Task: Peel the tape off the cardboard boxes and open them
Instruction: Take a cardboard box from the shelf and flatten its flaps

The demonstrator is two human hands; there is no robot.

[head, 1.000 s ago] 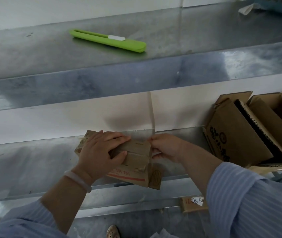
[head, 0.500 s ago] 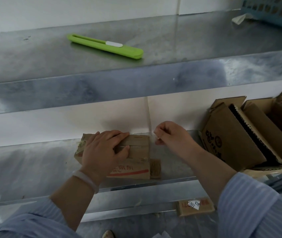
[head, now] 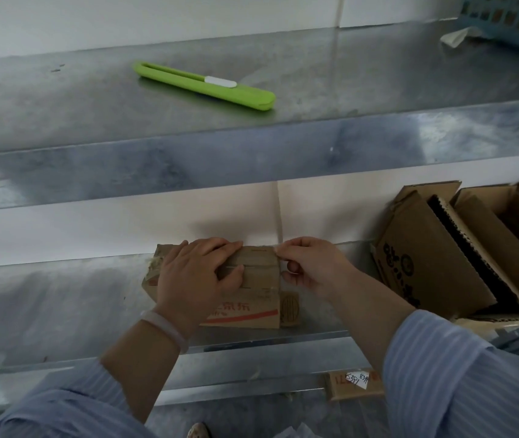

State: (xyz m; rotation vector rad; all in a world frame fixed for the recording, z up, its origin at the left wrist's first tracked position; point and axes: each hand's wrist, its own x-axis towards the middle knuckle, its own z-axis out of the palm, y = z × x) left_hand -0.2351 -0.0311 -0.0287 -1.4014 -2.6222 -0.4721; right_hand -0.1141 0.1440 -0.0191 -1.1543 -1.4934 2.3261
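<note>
A small cardboard box (head: 258,286) with red print lies on the lower metal shelf (head: 46,298). My left hand (head: 198,276) presses flat on its top, covering the left half. My right hand (head: 308,267) sits at the box's right top edge, thumb and forefinger pinched together there on what looks like clear tape; the tape itself is too faint to make out. The box's top seam shows between my two hands.
A green utility knife (head: 204,85) lies on the upper shelf (head: 346,90). Opened cardboard boxes (head: 435,254) lean at the right of the lower shelf. A blue basket (head: 510,23) and a tape scrap (head: 455,36) sit at top right. Another small labelled box (head: 356,384) lies below.
My right hand, raised away from the box half a second ago, has come back down to the box's right top edge. The box has settled flat; my left hand stays on it.
</note>
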